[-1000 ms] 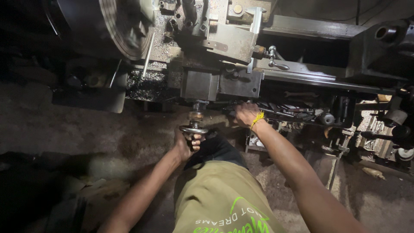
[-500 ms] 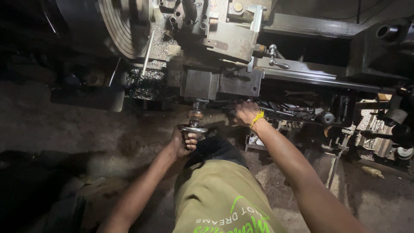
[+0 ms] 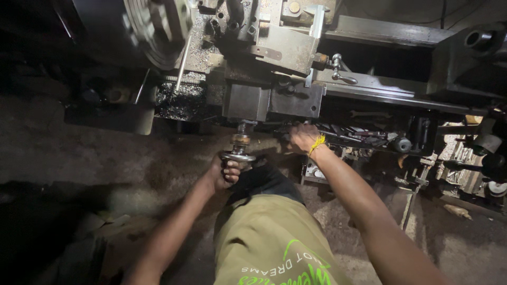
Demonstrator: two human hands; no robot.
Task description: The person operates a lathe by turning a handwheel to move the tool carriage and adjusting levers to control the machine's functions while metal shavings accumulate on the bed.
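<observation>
While the dark floor (image 3: 79,163) fills the far left, the big round chuck (image 3: 153,31) of the lathe sits well above and to the left of the left hand's fingers, with a slim steel rod (image 3: 182,63) slanting down from it. Below the chuck, a heap of dark metal chips (image 3: 177,100) lies up and to the left of those fingers.

The left hand (image 3: 224,171) is curled around the small metal handwheel (image 3: 238,156), fingers wrapped tight on its rim from below. This handwheel stands on a short shaft with a brass-coloured collar (image 3: 241,139) just above the fingertips, and the shaft runs up into the grey apron box (image 3: 272,100) of the carriage.

To the right of those fingers, just across a small gap, the right hand (image 3: 302,138) reaches under the front of the apron box; its fingers are bent and pressed against the machine there, but what they grip is hidden in shadow, so I cannot tell. A yellow band (image 3: 317,143) circles that wrist.

Beyond the right fingers, farther right, a tray of loose tools (image 3: 364,137) lies beneath the long bed rail (image 3: 391,95). Above them a small ball-ended lever (image 3: 340,71) juts from the carriage.
</observation>
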